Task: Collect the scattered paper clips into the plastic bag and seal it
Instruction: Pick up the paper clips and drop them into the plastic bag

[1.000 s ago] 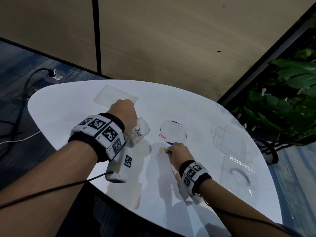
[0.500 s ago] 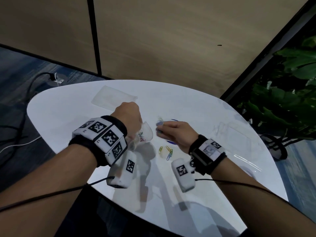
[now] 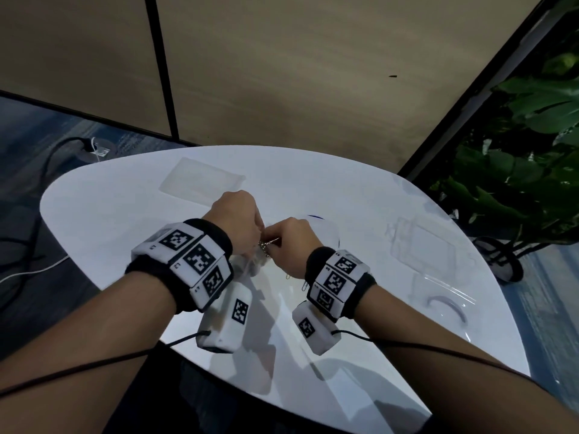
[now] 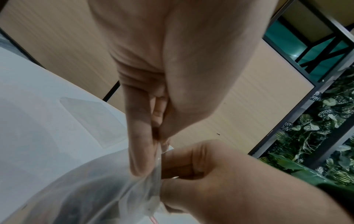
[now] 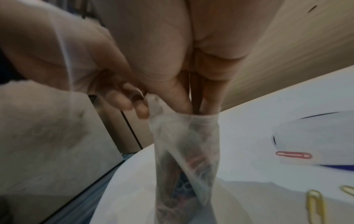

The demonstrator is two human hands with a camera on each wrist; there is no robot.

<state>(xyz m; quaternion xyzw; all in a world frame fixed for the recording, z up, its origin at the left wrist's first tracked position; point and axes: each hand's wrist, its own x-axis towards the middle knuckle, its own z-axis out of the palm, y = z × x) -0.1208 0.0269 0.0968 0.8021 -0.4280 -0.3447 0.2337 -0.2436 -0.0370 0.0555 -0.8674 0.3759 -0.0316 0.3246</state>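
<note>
A small clear plastic bag hangs over the white table, with coloured clips showing dimly inside it. My left hand pinches the bag's top edge between thumb and fingers. The right hand is against it, its pinched fingertips pushed down into the bag's mouth; a thin glint like a paper clip shows at them. A red paper clip lies at a white blue-rimmed dish. Yellow clips lie on the table close by, also by my right wrist.
A flat empty clear bag lies at the table's far left. A clear plastic box and a clear lid sit on the right. A leafy plant stands past the right edge; cables run over the floor on the left.
My right hand left the loose clips, reached over the dish, then came left to the bag's mouth. My left hand kept hold of the bag and lifted it slightly.
</note>
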